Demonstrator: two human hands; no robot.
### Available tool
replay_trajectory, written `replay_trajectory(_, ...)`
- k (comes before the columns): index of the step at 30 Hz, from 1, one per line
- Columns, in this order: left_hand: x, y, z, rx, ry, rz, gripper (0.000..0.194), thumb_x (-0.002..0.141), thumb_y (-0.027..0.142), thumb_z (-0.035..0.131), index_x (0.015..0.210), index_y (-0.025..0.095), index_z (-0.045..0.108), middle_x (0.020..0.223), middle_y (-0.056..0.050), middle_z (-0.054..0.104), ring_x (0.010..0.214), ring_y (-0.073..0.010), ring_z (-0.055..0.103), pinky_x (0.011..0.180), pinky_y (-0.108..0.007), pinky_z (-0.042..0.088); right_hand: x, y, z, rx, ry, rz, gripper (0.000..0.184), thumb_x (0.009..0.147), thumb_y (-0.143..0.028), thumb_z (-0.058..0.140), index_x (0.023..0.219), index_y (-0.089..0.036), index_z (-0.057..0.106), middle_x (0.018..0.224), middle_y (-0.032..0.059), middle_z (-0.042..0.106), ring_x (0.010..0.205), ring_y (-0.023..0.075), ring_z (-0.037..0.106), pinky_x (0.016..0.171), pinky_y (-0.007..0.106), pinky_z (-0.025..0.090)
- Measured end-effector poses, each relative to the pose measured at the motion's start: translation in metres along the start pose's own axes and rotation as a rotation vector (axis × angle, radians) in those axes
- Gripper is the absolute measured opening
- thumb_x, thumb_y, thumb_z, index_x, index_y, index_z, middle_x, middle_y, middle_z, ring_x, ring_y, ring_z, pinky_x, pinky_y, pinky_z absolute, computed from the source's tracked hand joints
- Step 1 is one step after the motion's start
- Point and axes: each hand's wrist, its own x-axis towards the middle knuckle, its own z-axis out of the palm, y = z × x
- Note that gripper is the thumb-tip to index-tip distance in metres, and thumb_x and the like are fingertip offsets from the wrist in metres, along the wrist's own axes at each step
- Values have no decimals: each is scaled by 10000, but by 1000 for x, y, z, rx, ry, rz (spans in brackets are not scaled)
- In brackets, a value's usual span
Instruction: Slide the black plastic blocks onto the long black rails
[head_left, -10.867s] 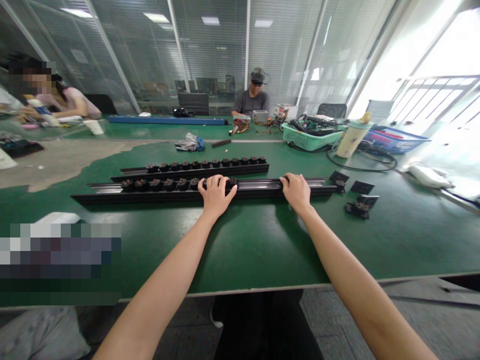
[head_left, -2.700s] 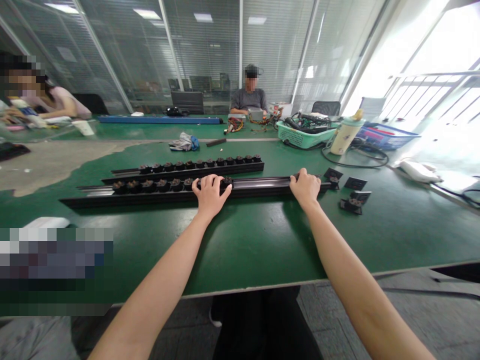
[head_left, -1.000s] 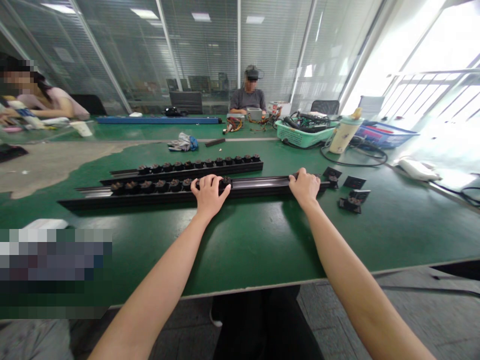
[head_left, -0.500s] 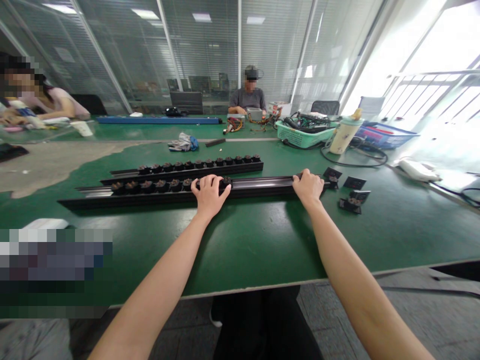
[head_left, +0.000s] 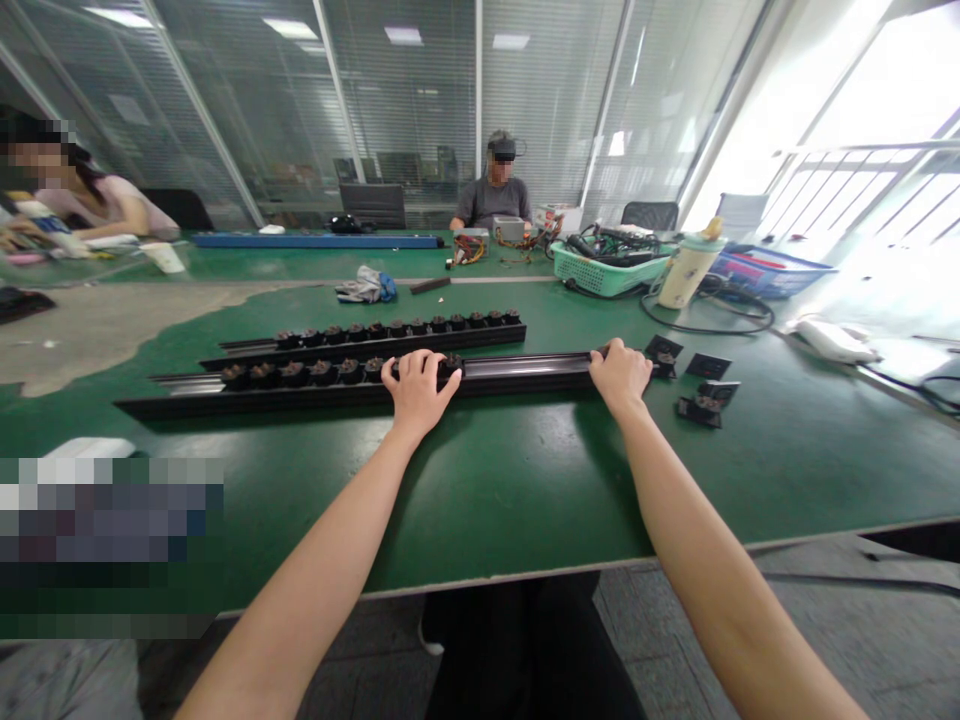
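Observation:
A long black rail (head_left: 525,372) lies across the green table, its left half filled with several small dark round parts (head_left: 307,371). My left hand (head_left: 416,386) rests on the rail's middle, fingers curled over the last round part. My right hand (head_left: 619,375) is closed over the rail's right end; what its fingers hold, if anything, is hidden. A second rail (head_left: 390,335), filled with the same round parts, lies just behind. A few loose black parts (head_left: 701,405) sit right of my right hand.
A mint basket (head_left: 607,270), a pale bottle (head_left: 686,265) and coiled cables stand at the back right. Gloves (head_left: 365,288) lie mid-table. One person sits at the far side, another at the far left. The table's front edge (head_left: 525,575) runs below my forearms.
My right hand has slid a little to the right along the near rail towards its end. The left hand has stayed in place.

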Motion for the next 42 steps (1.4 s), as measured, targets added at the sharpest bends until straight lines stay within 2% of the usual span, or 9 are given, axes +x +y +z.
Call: replay_trajectory(42, 0, 1, 0, -9, -12, -13, 353, 1006, 496, 516, 1232, 273, 669, 1341, -114, 653, 1319, -325, 524, 1231, -581, 193, 9, 13, 4, -3, 24, 56, 382, 1012, -350, 507, 1246, -87, 653, 1213, 258, 718, 1190, 371, 632, 982, 454, 384)
